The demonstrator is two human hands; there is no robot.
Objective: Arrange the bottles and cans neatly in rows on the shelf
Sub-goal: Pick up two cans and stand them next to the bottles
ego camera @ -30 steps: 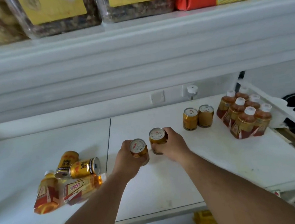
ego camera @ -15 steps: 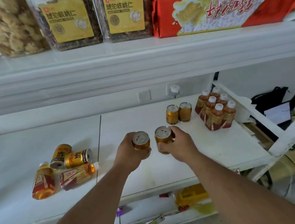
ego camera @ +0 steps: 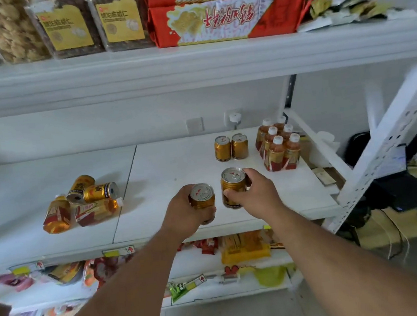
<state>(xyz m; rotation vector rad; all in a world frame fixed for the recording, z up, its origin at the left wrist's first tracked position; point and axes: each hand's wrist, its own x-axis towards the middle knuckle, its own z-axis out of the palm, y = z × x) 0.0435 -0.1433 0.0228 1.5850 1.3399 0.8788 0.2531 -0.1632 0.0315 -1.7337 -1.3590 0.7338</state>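
My left hand (ego camera: 182,214) grips a gold can (ego camera: 202,198) upright over the front of the white shelf (ego camera: 168,166). Beside it, my right hand (ego camera: 256,192) grips a second gold can (ego camera: 233,187), also upright. Further back two gold cans (ego camera: 231,147) stand side by side. To their right several amber bottles with white caps (ego camera: 278,148) stand in two rows. On the shelf's left, two gold cans (ego camera: 92,190) and two amber bottles (ego camera: 81,213) lie tipped over in a heap.
The upper shelf (ego camera: 194,63) overhangs the work area and carries snack jars and red boxes. A white perforated upright (ego camera: 382,142) slants at the right end. Packets fill the lower shelf (ego camera: 236,253). A wall socket with a white plug (ego camera: 234,117) sits behind the cans.
Both hands with their cans have shifted rightward and toward the standing cans. The camera has pulled back and tilted, so more of the upper and lower shelves shows.
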